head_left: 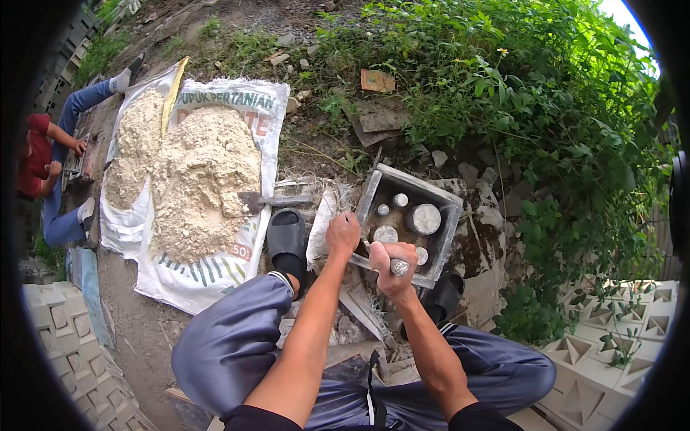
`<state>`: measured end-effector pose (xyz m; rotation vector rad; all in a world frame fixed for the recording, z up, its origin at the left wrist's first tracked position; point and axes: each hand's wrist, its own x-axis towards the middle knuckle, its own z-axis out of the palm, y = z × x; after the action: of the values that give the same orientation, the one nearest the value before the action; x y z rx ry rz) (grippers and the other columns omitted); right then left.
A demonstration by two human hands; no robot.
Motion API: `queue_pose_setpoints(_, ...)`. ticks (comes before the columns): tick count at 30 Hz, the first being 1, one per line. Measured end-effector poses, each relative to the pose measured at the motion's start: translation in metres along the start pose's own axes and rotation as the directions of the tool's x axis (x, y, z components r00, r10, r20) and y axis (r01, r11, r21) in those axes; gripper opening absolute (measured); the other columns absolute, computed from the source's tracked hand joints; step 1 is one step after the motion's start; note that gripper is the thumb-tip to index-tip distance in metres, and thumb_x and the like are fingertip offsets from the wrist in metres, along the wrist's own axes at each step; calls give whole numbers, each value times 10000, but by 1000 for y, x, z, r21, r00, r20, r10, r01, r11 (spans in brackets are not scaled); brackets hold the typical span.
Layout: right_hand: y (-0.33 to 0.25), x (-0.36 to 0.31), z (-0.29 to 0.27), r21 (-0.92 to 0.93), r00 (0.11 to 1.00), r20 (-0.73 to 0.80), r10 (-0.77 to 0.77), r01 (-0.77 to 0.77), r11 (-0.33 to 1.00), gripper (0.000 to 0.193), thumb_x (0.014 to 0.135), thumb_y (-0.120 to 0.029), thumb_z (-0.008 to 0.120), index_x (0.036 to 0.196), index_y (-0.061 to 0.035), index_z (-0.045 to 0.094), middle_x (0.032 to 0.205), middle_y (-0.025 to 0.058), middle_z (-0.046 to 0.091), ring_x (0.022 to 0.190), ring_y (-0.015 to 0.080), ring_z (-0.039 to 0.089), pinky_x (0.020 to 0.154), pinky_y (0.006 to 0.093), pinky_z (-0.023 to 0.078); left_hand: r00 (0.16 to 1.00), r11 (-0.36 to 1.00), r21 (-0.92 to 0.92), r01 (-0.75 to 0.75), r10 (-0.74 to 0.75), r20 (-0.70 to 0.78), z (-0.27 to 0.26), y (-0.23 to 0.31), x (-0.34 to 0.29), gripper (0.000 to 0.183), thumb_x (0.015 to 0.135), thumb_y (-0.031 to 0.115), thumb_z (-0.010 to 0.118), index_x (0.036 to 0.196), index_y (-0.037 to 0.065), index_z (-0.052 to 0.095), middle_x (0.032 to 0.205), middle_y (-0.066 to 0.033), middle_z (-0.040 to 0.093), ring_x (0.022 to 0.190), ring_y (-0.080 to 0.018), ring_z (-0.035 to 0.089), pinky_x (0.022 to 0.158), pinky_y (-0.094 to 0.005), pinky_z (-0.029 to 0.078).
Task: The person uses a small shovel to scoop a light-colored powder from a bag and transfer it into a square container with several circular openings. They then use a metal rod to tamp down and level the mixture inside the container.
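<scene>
A grey square mold box [449, 188] sits on the ground between my feet, with several round grey cylinders of different sizes standing inside, among them a wide one [424, 219]. My left hand [343, 234] is closed at the box's left wall; what its curled fingers hold, if anything, is hidden. Over the box's near side, my right hand [394, 273] wraps round a tool handle with a rounded, grey-crusted end [399, 267]. The tool's other end is hidden below the hand, so its kind does not show.
Pale powder [208, 172] is heaped on flattened white sacks [266, 108] at left, with a trowel [287, 200] at its edge. Beyond sits another person [50, 154] in a red shirt. Green plants [546, 129] crowd the right; patterned blocks [589, 373] stand near right.
</scene>
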<state>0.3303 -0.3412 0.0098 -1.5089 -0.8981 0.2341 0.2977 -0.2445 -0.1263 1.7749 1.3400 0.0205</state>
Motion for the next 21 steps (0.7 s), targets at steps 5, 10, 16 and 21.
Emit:
queue_pose_setpoints(5,1,34,11,347,806,-502,314,-145,927,429,916,-103,446,499,-78,347,446,-26,323,359,79,296,353,270,290,997,996,-51,-74,75,3,4,-1,2,456,888,327,331,865,-3,645,924,-284,612,904,-464,567,836,-496,442)
queue_pose_setpoints(10,31,42,-3,294,906,-319,279,-185,938,417,902,-140,491,508,-46,391,452,-4,387,381,74,347,359,267,324,996,996,-8,-88,88,11,8,-11,9,453,895,314,314,853,-6,631,926,-282,612,901,-467,564,837,-506,437)
queue_pose_setpoints(16,-12,55,-9,387,801,-521,295,-87,918,396,899,-122,481,518,-58,392,452,-4,380,380,64,311,356,254,317,995,994,-24,-102,103,6,6,-7,6,443,898,308,319,837,-1,631,921,-279,613,907,-464,563,836,-507,433)
queue_pose_setpoints(21,30,48,0,458,842,-356,405,-220,861,370,889,-117,492,536,-59,400,480,-19,384,392,55,325,362,246,291,970,965,100,-240,241,2,22,-36,22,444,895,292,322,840,-12,641,924,-283,611,910,-464,561,834,-503,426)
